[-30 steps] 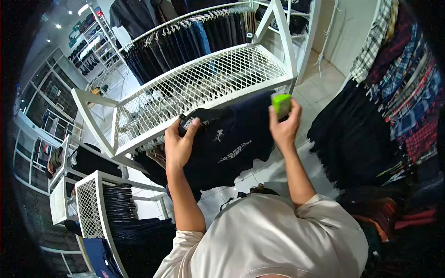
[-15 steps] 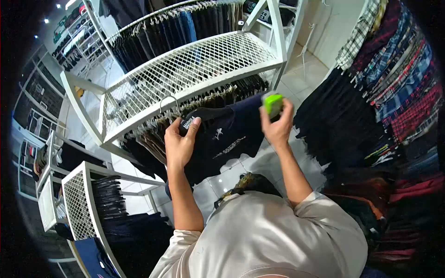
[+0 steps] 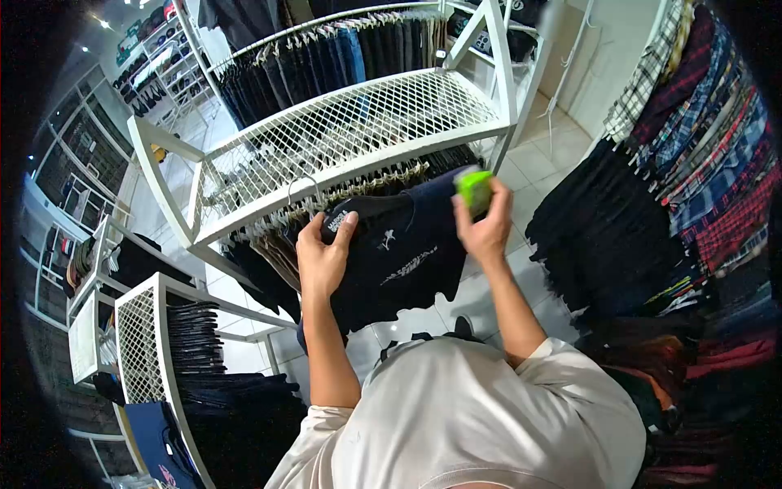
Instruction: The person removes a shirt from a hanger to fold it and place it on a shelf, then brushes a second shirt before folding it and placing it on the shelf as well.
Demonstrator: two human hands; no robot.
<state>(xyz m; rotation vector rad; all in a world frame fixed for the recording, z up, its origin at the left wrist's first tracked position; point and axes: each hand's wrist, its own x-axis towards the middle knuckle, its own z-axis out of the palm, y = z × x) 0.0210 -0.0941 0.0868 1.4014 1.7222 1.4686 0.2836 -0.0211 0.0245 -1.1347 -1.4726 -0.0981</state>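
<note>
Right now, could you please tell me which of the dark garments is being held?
The dark top with white prints, gripped by the left hand; no hand touches the others.

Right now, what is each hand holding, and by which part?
The left hand pinches the dark shirt at its neck, by the white lettering; the right hand holds the green object by its lower side, between thumb and fingers.

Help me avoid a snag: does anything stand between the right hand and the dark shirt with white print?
Only the small lime-green object held in the right hand, beside the dark shirt; contact is unclear. Nothing else visible stands between them.
</note>
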